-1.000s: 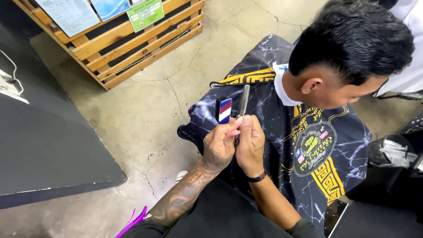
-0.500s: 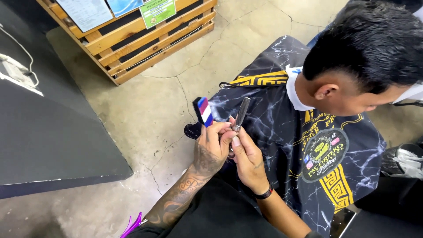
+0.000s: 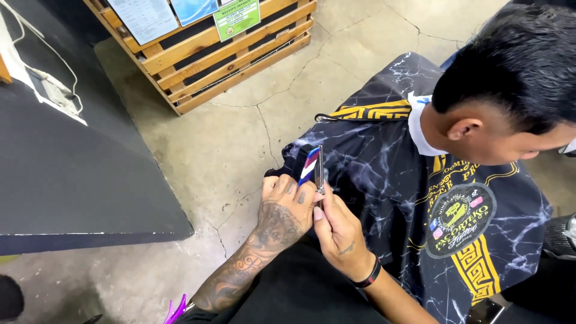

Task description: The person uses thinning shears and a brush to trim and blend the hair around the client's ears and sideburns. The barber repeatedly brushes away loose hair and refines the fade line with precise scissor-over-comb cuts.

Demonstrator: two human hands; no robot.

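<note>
My tattooed left hand [image 3: 281, 211] and my right hand [image 3: 338, 231], which wears a black wristband, meet in front of me. Both pinch a straight razor. Its red, white and blue striped handle [image 3: 309, 165] stands up from my left fingers. The thin metal blade arm [image 3: 320, 170] rises beside it, between my right thumb and fingers. Just beyond the razor sits a person with short dark hair [image 3: 519, 60], wearing a black marble-pattern barber cape [image 3: 384, 174] with gold trim and a round emblem.
A wooden slatted rack [image 3: 204, 51] with papers pinned on it stands at the back on the cracked concrete floor [image 3: 234, 144]. A black counter [image 3: 72, 180] with a white cable and adapter fills the left. Something purple [image 3: 175, 311] shows at the bottom edge.
The metal blade arm has swung in from a slant to stand close beside the striped handle. My hands have drifted slightly down and left in view, and the seated person appears further right.
</note>
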